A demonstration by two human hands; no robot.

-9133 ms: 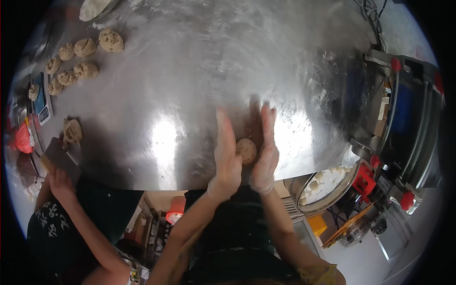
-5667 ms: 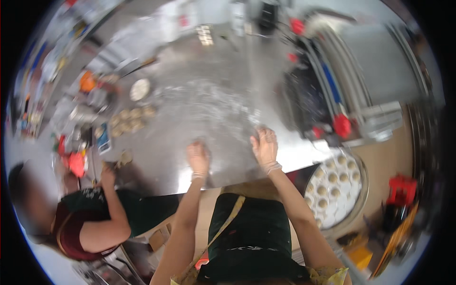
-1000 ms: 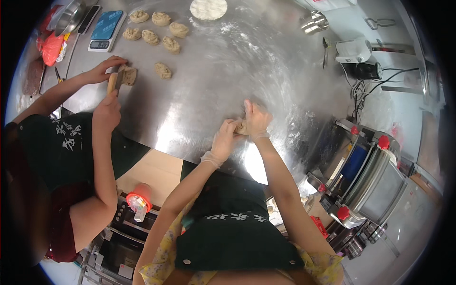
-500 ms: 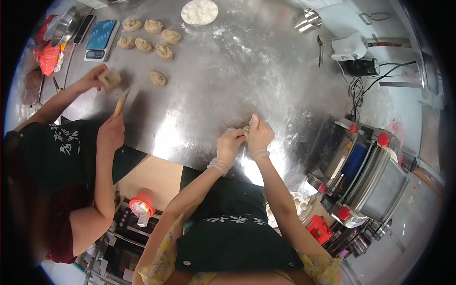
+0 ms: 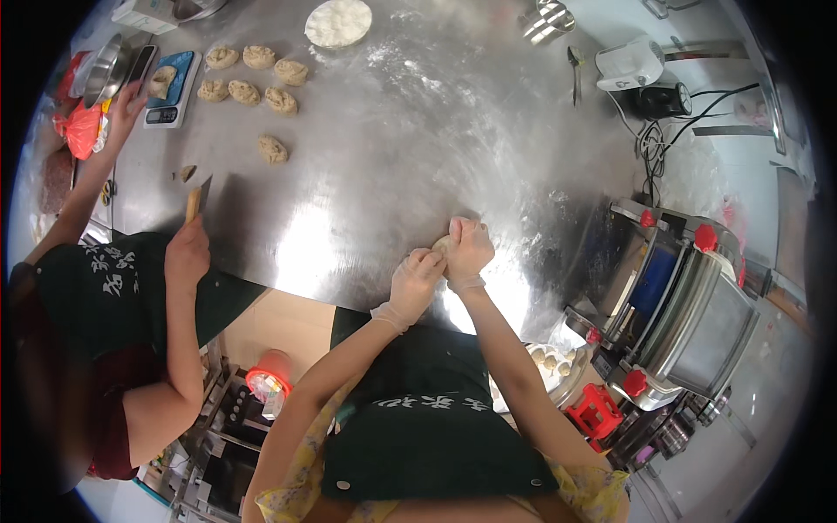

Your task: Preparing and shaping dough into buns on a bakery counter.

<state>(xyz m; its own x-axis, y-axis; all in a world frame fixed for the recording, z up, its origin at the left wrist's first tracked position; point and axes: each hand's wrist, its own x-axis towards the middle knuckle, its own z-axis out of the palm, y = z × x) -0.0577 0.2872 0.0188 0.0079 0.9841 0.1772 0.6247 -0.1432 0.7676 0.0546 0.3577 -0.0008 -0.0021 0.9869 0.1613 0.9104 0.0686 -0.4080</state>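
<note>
Between my two gloved hands, close to the near edge of the steel table (image 5: 375,174), is a small piece of dough (image 5: 441,247), mostly covered by fingers. My left hand (image 5: 416,283) pinches it from the left, its fingers curled. Closed around its right side is my right hand (image 5: 470,247). Clear gloves cover both hands down to the wrists. Farther off to the left, several dough pieces (image 5: 244,92) lie in loose rows, with a single dough piece (image 5: 272,148) nearer to me.
At left a co-worker's hand (image 5: 187,253) holds a wooden-handled blade (image 5: 195,202); the other is beside a scale (image 5: 177,91) bearing dough. A bowl of flour (image 5: 338,23) stands at the back. On the right are a kettle-like white appliance (image 5: 629,63), cables and a metal machine (image 5: 689,322) with red knobs.
My hands have closed further around the dough, hiding more of it. The co-worker's free hand has put a dough piece on the scale. The view has shifted slightly.
</note>
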